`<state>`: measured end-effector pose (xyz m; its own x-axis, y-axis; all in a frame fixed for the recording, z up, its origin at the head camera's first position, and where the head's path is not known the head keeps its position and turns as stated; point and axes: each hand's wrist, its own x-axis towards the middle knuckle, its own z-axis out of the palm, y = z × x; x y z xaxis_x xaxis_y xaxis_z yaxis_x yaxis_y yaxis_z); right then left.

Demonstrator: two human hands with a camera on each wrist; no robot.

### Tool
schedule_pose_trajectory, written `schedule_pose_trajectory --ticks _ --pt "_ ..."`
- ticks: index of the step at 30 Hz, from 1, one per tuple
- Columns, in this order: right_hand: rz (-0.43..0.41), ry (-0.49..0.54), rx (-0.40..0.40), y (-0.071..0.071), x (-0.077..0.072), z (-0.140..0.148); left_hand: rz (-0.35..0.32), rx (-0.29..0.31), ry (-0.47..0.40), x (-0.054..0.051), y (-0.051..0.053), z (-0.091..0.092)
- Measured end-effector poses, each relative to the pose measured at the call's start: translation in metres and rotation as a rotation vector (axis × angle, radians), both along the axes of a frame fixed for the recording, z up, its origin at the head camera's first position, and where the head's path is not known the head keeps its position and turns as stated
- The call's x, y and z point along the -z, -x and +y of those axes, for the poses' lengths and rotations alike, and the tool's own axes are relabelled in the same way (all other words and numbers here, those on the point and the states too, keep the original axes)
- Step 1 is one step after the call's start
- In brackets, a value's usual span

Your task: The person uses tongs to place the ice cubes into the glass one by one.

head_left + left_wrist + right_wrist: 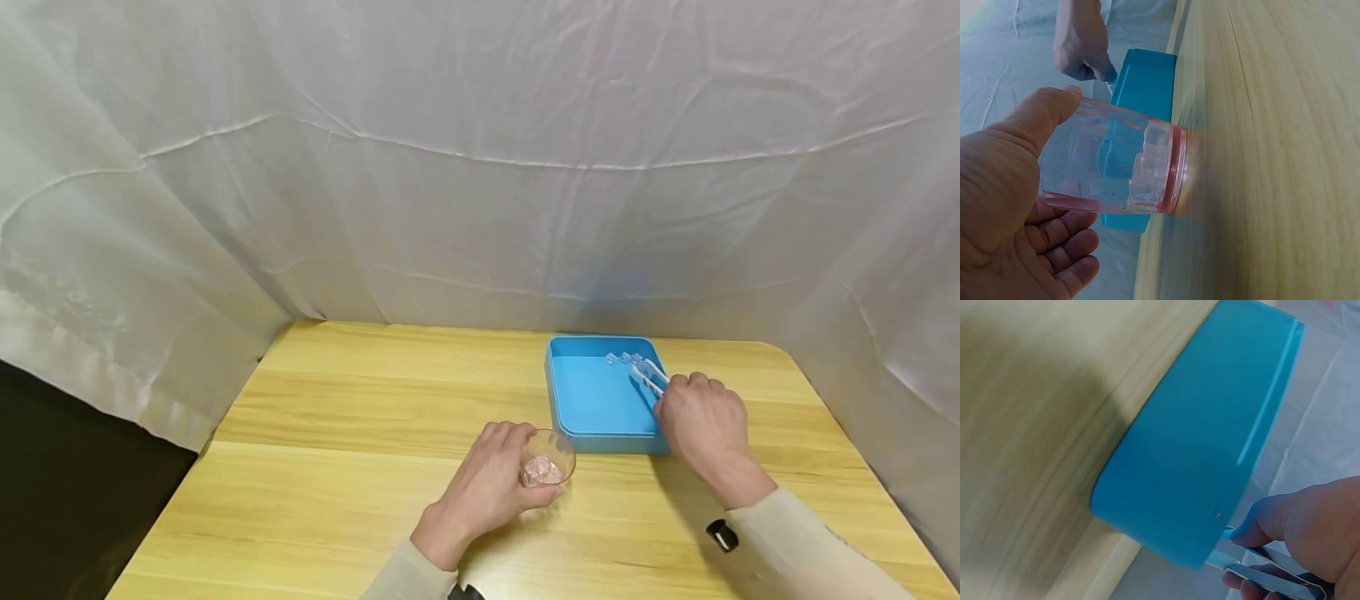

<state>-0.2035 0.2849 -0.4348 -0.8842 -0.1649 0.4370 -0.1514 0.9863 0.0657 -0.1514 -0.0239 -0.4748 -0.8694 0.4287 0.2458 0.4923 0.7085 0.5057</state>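
My left hand [487, 483] grips a clear, pinkish cup [548, 458] that stands on the table just in front of a blue tray [566, 400]. Clear pieces lie in the bottom of the cup, which the left wrist view shows from the side [1107, 156]. The fingers of my right hand [705, 425] are curled round a pair of tongs [651, 377], whose tips reach into the tray at its right side. Several small clear cubes [624, 358] lie in a row near the tray's back wall, beside the tong tips. In the right wrist view the tray's wall hides the tips.
The wooden table [337, 417] extends on both sides of the tray. Pale curtains [465, 208] hang behind it and along both sides. A dark area [67, 483] shows beyond the table's left edge.
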Motion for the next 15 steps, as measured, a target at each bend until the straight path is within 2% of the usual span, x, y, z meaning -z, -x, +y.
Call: schedule_pose_trajectory --ticks 8,15 --pt "-0.068 -0.054 0.034 0.004 0.0017 -0.0006 0.015 0.003 0.007 -0.0002 -0.0011 0.0001" --pt "-0.061 -0.035 0.02 0.01 0.0023 -0.0026 0.01 0.004 0.005 -0.0006 -0.0015 -0.0001"
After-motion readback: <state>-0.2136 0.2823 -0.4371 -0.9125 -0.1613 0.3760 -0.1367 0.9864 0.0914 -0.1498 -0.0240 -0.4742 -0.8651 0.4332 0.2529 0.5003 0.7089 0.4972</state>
